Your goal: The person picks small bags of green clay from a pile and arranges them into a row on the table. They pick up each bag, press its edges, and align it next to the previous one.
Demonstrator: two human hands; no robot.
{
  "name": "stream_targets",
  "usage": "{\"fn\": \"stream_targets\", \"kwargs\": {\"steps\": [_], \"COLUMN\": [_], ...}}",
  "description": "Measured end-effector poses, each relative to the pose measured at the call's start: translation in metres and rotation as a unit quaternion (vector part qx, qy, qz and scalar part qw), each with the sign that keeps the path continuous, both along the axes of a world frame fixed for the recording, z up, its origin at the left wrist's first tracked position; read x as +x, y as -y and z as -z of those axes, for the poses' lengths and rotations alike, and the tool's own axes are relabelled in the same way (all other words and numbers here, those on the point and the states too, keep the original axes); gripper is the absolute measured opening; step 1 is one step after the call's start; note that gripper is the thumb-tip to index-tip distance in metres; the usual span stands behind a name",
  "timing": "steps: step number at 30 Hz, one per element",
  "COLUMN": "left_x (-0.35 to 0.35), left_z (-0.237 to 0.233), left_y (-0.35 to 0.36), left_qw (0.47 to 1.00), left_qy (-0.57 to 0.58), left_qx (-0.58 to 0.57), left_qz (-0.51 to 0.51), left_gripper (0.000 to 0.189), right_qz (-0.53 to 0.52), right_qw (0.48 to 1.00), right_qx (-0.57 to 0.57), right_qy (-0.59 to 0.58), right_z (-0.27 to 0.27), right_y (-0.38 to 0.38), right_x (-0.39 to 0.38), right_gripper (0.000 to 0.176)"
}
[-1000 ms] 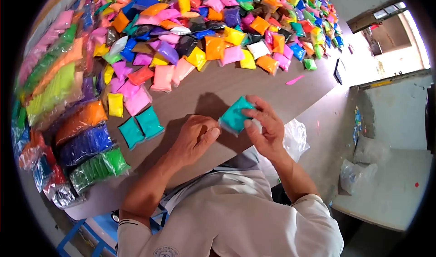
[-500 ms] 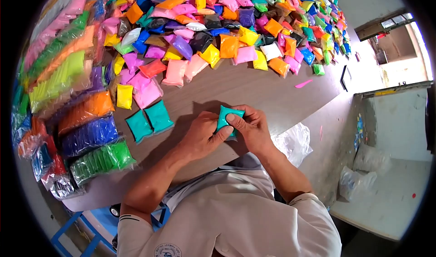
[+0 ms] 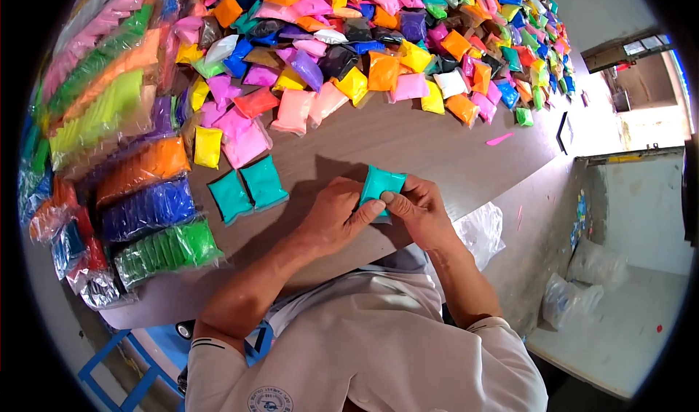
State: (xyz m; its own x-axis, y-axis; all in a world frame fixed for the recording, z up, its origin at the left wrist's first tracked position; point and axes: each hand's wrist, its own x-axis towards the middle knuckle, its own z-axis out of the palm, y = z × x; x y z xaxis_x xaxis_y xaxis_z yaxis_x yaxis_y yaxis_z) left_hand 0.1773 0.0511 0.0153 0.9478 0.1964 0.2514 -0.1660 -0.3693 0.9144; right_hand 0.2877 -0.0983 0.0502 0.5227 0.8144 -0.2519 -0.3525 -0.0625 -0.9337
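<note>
Left hand (image 3: 336, 214): thumb and curled fingers held the packet (image 3: 382, 181) near seven o'clock.
Right hand (image 3: 424, 210): thumb and forefinger pinched its four o'clock side.

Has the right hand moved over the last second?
Yes, to the left: judged against the loose pair of teal packets, the right hand is now closer to them.

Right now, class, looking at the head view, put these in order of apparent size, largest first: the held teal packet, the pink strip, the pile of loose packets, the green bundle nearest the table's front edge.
1. Pile of loose packets
2. Green bundle
3. Held teal packet, partly covered
4. Pink strip
</note>
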Motion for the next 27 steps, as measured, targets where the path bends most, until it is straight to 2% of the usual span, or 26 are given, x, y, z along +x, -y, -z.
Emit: {"fn": "stream_targets", "kwargs": {"steps": [2,5,8,9,12,13,16,17,20,21,24,27], "left_x": [0.000,-0.004,-0.001,0.000,-0.005,-0.006,-0.007,-0.009,-0.013,-0.013,-0.013,-0.011], "left_z": [-0.006,-0.010,0.008,0.001,0.007,0.007,0.009,0.004,0.011,0.011,0.007,0.005], "left_y": [0.000,-0.005,-0.002,0.004,0.016,0.018,0.019,0.017,0.019,0.019,0.018,0.019], "left_qw": [1.000,0.996,0.990,0.989,0.981,0.986,0.981,0.976,0.979,0.981,0.984,0.985], "left_qy": [0.002,-0.090,-0.076,0.010,0.037,0.020,0.017,0.009,0.009,-0.006,-0.038,-0.033], "left_qx": [0.005,0.021,0.110,0.144,0.190,0.167,0.191,0.217,0.205,0.196,0.174,0.171], "left_qz": [-0.004,0.013,0.051,0.021,-0.004,0.010,-0.001,0.005,-0.002,0.005,0.016,-0.001], "left_gripper": [0.033,0.032,0.027,0.022,0.023,0.024,0.026,0.023,0.021,0.022,0.027,0.032], "right_qz": [-0.007,0.002,-0.002,-0.021,-0.118,-0.158,-0.193,-0.188,-0.179,-0.173,-0.167,-0.103], "right_qw": [0.999,0.997,0.998,0.994,0.968,0.935,0.935,0.934,0.894,0.897,0.866,0.858], "right_qx": [0.005,-0.017,-0.037,-0.074,-0.113,-0.152,-0.129,-0.130,-0.149,-0.139,-0.144,-0.109], "right_qy": [0.044,0.075,0.056,0.077,0.189,0.278,0.269,0.275,0.383,0.382,0.449,0.491], "right_z": [0.009,0.004,-0.005,-0.010,-0.012,-0.002,0.003,0.004,0.001,0.006,0.003,0.002], "right_y": [0.003,-0.004,-0.020,-0.026,-0.051,-0.060,-0.088,-0.097,-0.114,-0.117,-0.122,-0.121], "right_x": [0.005,0.015,0.033,0.038,0.044,0.047,0.029,0.023,0.008,0.005,-0.002,-0.007], "right_gripper": [0.018,0.019,0.019,0.017,0.015,0.016,0.019,0.025,0.031,0.035,0.036,0.035]}}
